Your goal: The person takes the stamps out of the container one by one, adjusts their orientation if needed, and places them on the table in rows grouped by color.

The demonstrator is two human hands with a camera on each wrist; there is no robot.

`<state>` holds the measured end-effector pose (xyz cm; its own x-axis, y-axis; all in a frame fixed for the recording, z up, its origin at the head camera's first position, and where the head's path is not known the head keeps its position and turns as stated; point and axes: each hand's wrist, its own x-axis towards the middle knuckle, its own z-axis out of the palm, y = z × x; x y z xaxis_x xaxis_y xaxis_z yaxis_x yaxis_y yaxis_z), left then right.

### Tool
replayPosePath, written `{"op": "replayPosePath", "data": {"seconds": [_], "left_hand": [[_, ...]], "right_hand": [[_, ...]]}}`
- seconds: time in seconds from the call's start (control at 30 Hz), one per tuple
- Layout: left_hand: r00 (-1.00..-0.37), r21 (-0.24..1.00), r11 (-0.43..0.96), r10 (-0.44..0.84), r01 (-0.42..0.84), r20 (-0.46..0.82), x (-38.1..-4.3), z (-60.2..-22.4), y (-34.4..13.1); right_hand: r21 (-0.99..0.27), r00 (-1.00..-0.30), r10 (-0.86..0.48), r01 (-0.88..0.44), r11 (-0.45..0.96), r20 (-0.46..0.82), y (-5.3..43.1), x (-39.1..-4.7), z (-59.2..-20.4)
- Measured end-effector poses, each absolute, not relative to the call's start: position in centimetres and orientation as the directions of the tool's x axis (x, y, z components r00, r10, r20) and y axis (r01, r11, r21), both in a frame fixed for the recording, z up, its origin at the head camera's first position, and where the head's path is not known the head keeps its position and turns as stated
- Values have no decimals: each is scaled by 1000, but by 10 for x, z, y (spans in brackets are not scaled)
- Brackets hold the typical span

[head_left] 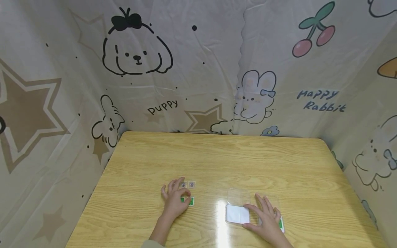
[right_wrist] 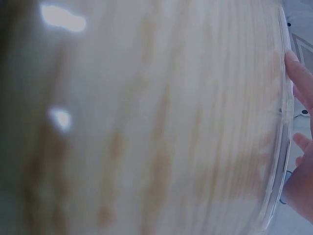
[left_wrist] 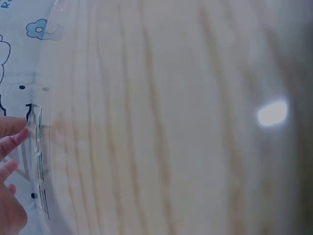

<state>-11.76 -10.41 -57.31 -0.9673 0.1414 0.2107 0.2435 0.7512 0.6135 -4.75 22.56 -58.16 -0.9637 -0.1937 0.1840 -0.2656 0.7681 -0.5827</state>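
My left hand point(head_left: 175, 199) is over a small group of square cards on the table's left half. Its thumb and bent index finger pinch at a green card point(head_left: 191, 201); the other fingers are spread. Another green card point(head_left: 182, 199) is partly hidden beside it. Behind them lie two pale cards with dark round pictures, one being the pale card point(head_left: 192, 184). My right hand point(head_left: 266, 218) spans a flat clear plastic box point(head_left: 237, 214) with a white inside, index finger and thumb at opposite corners of its right side. The clear lid point(head_left: 238, 196) lies folded open behind it.
A second clear case with a green card point(head_left: 281, 224) in it lies partly hidden under my right hand. The wooden table point(head_left: 217, 155) is bordered by printed cloth point(head_left: 198, 79) at the back and both sides. Light glares on the tabletop between my hands.
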Motion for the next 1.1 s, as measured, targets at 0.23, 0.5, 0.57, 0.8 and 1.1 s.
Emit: {"op": "replayPosePath", "data": {"seconds": [0.23, 0.5, 0.57, 0.8, 1.1], "left_hand": [[-962, 619, 740, 150, 263, 230, -116, -575, -100], [-958, 627, 727, 162, 279, 238, -113, -574, -93], [-956, 632, 720, 165, 285, 243, -112, -574, -91], [-951, 654, 694, 170, 300, 257, -110, -574, -81], [-933, 653, 670, 202, 353, 297, -105, -578, -65]], "right_hand": [[-578, -965, -194, -260, 773, 175, 224, -47, -579], [-575, -968, -194, -250, 779, 158, 223, -46, -575], [-584, -971, -191, -239, 776, 144, 222, -46, -574], [-605, -978, -165, -206, 769, 124, 223, -46, -571], [-633, -971, -151, -235, 737, 185, 228, -48, -569]]}}
